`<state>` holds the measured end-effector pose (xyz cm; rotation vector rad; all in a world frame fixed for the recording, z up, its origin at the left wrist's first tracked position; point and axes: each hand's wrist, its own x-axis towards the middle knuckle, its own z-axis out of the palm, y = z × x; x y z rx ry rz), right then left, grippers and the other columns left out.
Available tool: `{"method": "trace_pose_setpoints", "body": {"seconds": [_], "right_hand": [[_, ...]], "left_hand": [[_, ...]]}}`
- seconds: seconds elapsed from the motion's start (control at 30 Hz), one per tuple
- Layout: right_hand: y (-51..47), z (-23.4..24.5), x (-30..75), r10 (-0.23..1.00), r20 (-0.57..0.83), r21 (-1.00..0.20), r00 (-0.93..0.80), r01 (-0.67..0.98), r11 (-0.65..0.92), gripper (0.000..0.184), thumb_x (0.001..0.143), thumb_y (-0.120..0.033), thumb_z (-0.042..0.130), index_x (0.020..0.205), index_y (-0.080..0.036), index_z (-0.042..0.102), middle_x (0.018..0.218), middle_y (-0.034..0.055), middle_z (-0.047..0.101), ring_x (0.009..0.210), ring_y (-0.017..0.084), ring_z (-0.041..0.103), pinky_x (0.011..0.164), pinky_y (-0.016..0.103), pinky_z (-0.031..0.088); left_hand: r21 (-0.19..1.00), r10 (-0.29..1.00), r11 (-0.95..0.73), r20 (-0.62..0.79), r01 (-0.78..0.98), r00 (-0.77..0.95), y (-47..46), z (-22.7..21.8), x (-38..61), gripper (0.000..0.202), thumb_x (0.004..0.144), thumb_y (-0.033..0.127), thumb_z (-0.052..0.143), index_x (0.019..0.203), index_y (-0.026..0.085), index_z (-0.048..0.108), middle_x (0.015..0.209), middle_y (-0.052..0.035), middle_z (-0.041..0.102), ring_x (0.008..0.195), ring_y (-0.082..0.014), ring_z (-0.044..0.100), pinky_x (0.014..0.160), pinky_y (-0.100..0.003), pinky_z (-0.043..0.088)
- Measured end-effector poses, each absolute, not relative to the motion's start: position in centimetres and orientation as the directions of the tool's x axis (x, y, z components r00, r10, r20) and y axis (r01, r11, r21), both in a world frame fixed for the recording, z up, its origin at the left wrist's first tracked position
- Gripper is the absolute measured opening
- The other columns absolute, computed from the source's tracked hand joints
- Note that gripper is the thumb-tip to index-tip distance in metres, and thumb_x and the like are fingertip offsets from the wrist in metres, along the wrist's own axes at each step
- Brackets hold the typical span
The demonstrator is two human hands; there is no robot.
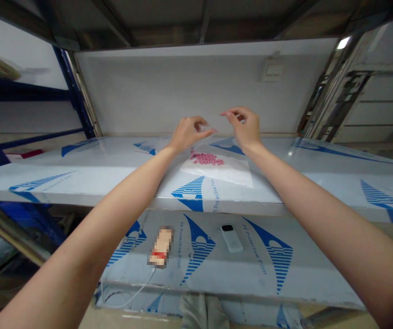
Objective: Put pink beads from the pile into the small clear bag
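My left hand (186,132) is closed around a small, clear plastic thing (206,128) whose exact kind is hard to make out. To its right, my right hand (246,127) is raised with thumb and fingertips pinched together. Whatever lies between those fingertips, if anything, is too small to name. Beneath both hands, many small pink beads (207,158) lie in a loose heap, partly on a white sheet of paper (239,172). The two hands are apart, above the far part of the table.
The metal table (90,180) carries film with blue printing. On a lower shelf (210,278) lie a white handheld device (232,238) and a blurred-out phone-like object (162,246) with a white cable (131,299). A metal shelf (169,27) hangs overhead; a wall (169,87) stands behind.
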<state>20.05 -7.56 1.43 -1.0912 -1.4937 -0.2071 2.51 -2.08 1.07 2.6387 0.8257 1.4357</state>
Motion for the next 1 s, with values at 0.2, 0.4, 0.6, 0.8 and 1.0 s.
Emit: {"method": "trace_pose_setpoints", "body": {"seconds": [0.2,0.4,0.6,0.8,1.0], "right_hand": [[-8.4,0.0,18.3,0.715,0.650,-0.378,-0.259,0.706,0.599,0.019,0.075,-0.040,0.073,0.083,-0.023,0.074,0.084,0.0047,0.060,0.077,0.019,0.051,0.072,0.034,0.039],[-8.4,-1.3,17.0,0.744,0.483,-0.306,-0.462,0.707,0.638,0.007,0.075,-0.032,0.077,0.080,-0.027,0.077,0.093,0.0057,0.061,0.089,0.022,0.056,0.082,0.037,0.041],[-8.0,-1.6,16.5,0.732,0.475,-0.234,-0.488,0.732,0.640,0.005,0.074,-0.022,0.076,0.075,-0.027,0.076,0.093,0.0048,0.063,0.096,0.022,0.056,0.087,0.037,0.041],[-7.6,-0.4,17.3,0.656,0.731,-0.374,-0.189,0.693,0.616,0.006,0.078,-0.028,0.072,0.079,-0.023,0.075,0.090,0.0054,0.066,0.085,0.020,0.056,0.080,0.037,0.044],[-6.1,0.1,19.2,0.540,0.838,-0.410,0.081,0.745,0.526,0.011,0.079,-0.030,0.070,0.082,-0.021,0.075,0.086,0.0057,0.068,0.075,0.019,0.055,0.075,0.036,0.044]], "left_hand": [[0.334,0.536,-0.777,0.796,0.533,0.282,-0.2,1.0,0.5,0.037,0.080,0.050,0.069,0.096,0.017,0.070,0.089,-0.0085,0.071,0.081,-0.0182,0.062,0.080,-0.030,0.047],[0.334,0.537,-0.768,0.802,0.547,0.263,0.4,0.9,-0.2,0.037,0.080,0.052,0.068,0.093,0.018,0.070,0.086,-0.0080,0.071,0.080,-0.0182,0.063,0.078,-0.030,0.048],[0.307,0.517,-0.786,0.802,0.536,0.298,0.3,0.8,0.0,0.036,0.079,0.051,0.069,0.092,0.018,0.070,0.087,-0.0084,0.072,0.078,-0.0180,0.063,0.077,-0.029,0.047],[0.273,0.508,-0.793,0.790,0.545,0.344,0.4,0.8,0.1,0.034,0.078,0.047,0.070,0.095,0.017,0.071,0.088,-0.0083,0.072,0.079,-0.0188,0.064,0.077,-0.030,0.047],[0.196,0.426,-0.865,0.774,0.461,0.470,-1.7,0.7,1.8,0.036,0.079,0.049,0.068,0.094,0.017,0.072,0.090,-0.0072,0.073,0.078,-0.0169,0.063,0.075,-0.028,0.046]]}}
